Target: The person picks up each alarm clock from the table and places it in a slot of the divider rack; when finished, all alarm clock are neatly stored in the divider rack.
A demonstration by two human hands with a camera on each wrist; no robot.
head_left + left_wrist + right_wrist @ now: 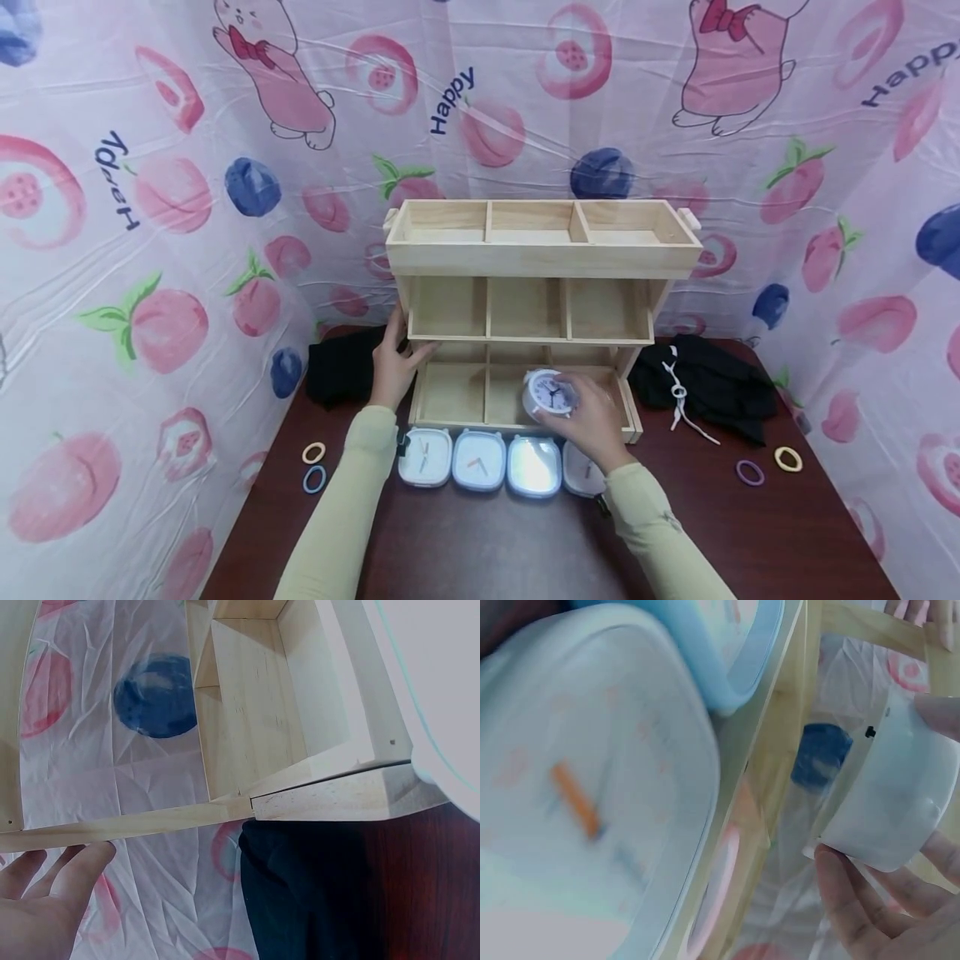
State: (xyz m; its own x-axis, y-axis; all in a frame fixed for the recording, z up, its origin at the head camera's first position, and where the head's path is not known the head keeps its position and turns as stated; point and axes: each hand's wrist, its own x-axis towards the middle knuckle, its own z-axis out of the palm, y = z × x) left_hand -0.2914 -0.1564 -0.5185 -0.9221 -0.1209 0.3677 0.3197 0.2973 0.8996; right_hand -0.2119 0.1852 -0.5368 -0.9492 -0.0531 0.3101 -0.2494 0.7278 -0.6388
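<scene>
- Clock (551, 392), small, round and white with dark hands on its face, sits in the grip of the right hand (592, 421), fingers curled round its rim; it hangs over the bottom tier of the wooden shelf (540, 260), about the middle and right compartments.
- Right wrist view shows the clock's white casing (889, 799) pinched between fingertips (847, 900) below and another at its upper edge.
- Left hand (393, 362) lies well apart from the clock, at the shelf's left side, fingers fairly straight and pressed against the front-left edge of the middle tier; it holds nothing.
- Left wrist view shows those fingers (71, 874) just under a wooden rail of the shelf.
- 4 square white clocks (480, 459) lie in a row on the brown table (787, 533), just in front of the shelf and between the forearms.
- Black cloth (341, 367) lies left of the shelf, another black garment with a white cord (708, 387) right of it.
- Hair ties (313, 465) lie at the left, 2 more (768, 465) at the right.
</scene>
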